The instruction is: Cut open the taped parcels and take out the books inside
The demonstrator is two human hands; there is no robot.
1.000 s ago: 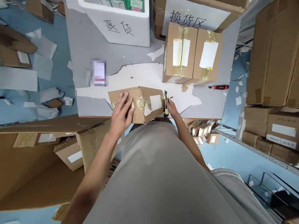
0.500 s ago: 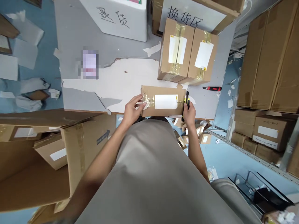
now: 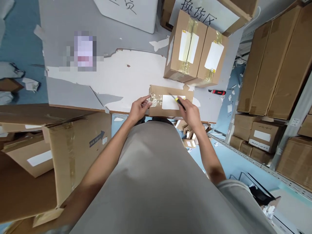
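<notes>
shirt (image 3: pixel 156 182): grey, fills the lower middle of the view, nearest thing, both forearms come out past it.
left hand (image 3: pixel 139 109): fingers pinched together on the left end of the small box, thumb and forefinger on the crumpled clear tape there.
right hand (image 3: pixel 189 112): closed around a knife, knuckles up, over the right half of the small box.
knife (image 3: pixel 175 99): yellow and black, sticks out of the right fist toward the left hand, tip on the white label.
small box (image 3: pixel 170 101): brown cardboard, lies flat at the near edge of the table between the two hands, long side across.
label (image 3: pixel 170 102): white, on top of the small box, just left of the right hand.
tape (image 3: pixel 154 99): clear, wrinkled, at the left hand's fingertips.
table (image 3: pixel 73 94): grey top with a big white patch where the surface is torn off, stretches left of and beyond the left hand.
open carton (image 3: pixel 60 152): large, brown, well left of the left forearm, below table level, flaps open.
little boxes (image 3: pixel 188 135): pile on the floor just below the right wrist.
red knife (image 3: pixel 216 92): on the table, beyond and to the right of the right hand, apart from it.
two boxes (image 3: pixel 195 52): brown, taped, white labels, side by side, touching, just beyond the small box.
white bin (image 3: pixel 131 13): handwriting on it, far beyond the left hand.
shelf cartons (image 3: pixel 268 81): stacked, well right of the right hand.
</notes>
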